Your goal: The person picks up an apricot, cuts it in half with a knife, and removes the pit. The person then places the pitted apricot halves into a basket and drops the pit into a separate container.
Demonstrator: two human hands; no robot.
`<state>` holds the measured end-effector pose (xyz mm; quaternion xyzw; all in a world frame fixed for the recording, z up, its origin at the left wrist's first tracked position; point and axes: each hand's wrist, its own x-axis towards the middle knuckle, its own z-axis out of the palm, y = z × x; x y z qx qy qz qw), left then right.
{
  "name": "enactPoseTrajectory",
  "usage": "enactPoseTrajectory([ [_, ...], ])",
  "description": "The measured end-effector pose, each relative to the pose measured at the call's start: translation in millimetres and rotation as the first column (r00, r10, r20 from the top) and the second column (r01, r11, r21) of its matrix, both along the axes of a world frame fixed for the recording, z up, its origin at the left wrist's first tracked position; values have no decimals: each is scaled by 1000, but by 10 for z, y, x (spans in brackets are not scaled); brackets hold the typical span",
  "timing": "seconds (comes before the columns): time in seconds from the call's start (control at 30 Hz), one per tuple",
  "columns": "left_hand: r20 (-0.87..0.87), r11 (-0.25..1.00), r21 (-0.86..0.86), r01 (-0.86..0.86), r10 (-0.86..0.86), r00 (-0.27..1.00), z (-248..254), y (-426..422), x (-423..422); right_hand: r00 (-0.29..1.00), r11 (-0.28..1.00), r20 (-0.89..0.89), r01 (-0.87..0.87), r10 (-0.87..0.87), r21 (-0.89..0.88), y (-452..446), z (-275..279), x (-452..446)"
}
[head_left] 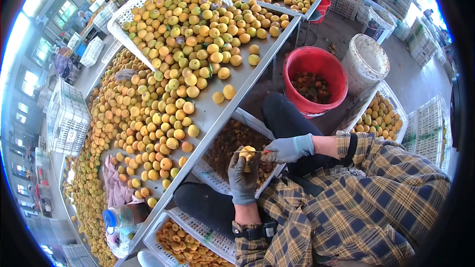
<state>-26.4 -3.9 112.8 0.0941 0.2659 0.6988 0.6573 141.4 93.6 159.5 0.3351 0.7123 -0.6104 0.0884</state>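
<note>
My left hand (243,177), in a grey glove, is closed around a yellow-orange apricot (247,154). In my right hand (287,150), also gloved, is a small knife with a red handle (266,152). Its thin blade lies across the apricot, though how deep it cuts I cannot tell. Both hands are above a white crate (269,129) between my knees, which holds dark brownish pieces. To the left, the metal sorting table (210,111) is heaped with whole apricots (163,118).
A red bucket (292,81) with dark scraps and a white bucket (366,59) stand beyond my knee. Crates of halved apricots (183,242) and whole apricots (378,116) flank me. A blue-lidded jar (118,217) and pink cloth (118,185) lie on the table. People work farther back.
</note>
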Motion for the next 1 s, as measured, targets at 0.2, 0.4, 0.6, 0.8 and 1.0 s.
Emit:
enactPoseTrajectory([
  [0.2,-30,999,-32,14,-15,999,-144,1,26,983,925,12,179,-185,-335,-127,88,-103],
  [0.4,-185,995,-3,-97,95,978,-133,51,104,974,969,-35,220,-225,-116,-147,-65,-246],
  [0.6,-304,983,-24,-180,164,939,7,78,148,992,919,18,107,-123,379,-173,-190,-293],
  [0.8,-401,968,-185,-166,80,912,-171,44,55,993,896,78,44,-87,441,-203,-223,-250],
  [1.0,-356,975,-146,-170,108,928,-31,24,66,992,970,83,73,-94,232,-212,-192,-229],
])
